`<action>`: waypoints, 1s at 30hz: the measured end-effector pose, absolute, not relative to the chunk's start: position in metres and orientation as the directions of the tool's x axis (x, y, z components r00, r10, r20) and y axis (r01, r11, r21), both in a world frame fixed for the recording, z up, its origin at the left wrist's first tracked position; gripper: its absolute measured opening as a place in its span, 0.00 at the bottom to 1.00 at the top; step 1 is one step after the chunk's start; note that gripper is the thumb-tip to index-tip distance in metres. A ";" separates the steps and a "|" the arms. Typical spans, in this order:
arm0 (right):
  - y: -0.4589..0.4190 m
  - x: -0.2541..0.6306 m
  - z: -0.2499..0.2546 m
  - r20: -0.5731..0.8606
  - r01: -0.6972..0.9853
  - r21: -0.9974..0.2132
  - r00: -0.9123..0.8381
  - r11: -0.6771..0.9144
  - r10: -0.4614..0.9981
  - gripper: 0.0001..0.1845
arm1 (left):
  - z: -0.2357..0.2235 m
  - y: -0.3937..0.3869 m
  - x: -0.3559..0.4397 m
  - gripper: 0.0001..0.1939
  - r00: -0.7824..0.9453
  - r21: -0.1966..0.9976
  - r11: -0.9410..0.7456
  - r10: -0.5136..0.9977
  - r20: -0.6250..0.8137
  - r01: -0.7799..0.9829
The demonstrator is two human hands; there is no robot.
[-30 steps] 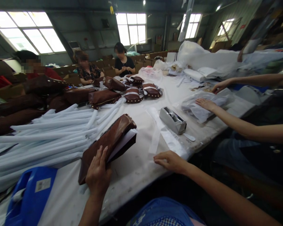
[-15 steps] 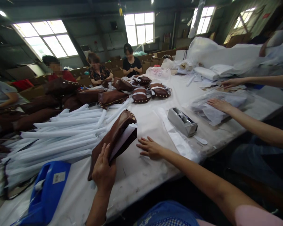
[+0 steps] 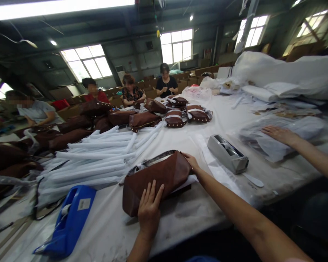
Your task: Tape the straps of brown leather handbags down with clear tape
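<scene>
A brown leather handbag (image 3: 155, 182) lies on its side on the white-covered table in front of me. My left hand (image 3: 149, 209) rests flat against its near face, fingers stretched and slightly apart. At the bag's right end, my right hand (image 3: 191, 163) curls its fingers around the studded edge; its thumb is hidden. White paper (image 3: 190, 181) pokes out from under that end. A dark strap (image 3: 155, 158) with clear wrapping runs along the far side of the bag.
Left of the bag are white paper rolls (image 3: 90, 160) and a blue tape dispenser (image 3: 71, 218). A grey tape dispenser (image 3: 227, 153) stands to the right. Brown bags (image 3: 144, 120) are piled beyond. A co-worker's hand (image 3: 280, 134) lies on plastic sheeting at the right. Several people sit across the table.
The handbag has turned from a slanting pose with its opening facing right to lying lengthwise. My right hand has moved from the table onto its right end. The camera view has shifted left.
</scene>
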State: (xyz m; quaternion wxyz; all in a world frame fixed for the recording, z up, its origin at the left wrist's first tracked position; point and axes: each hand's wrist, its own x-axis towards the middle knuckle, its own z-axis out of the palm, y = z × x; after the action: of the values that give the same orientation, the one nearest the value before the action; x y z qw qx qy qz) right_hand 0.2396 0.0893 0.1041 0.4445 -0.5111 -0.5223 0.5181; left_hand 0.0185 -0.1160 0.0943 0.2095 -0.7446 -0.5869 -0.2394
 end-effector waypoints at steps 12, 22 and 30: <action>0.117 0.193 0.150 0.040 0.783 -0.513 -0.389 0.353 0.920 0.17 | 0.071 -0.118 0.035 0.34 0.205 -0.072 -0.209 0.739 0.642 0.975; 0.132 0.132 0.147 -0.226 0.940 -0.272 -0.273 0.208 0.935 0.20 | 0.062 -0.117 0.033 0.34 0.199 -0.058 -0.212 0.738 0.645 0.976; 0.118 0.181 0.170 0.079 0.699 -0.598 -0.437 0.393 0.896 0.07 | 0.071 -0.117 0.019 0.34 0.235 -0.062 -0.254 0.735 0.636 0.965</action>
State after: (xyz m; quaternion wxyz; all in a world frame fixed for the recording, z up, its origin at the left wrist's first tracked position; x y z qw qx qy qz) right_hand 0.1814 0.1183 0.1697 0.1991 -0.4919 -0.8105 0.2480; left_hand 0.0190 -0.1169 0.0705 0.2298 -0.7514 -0.5657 -0.2502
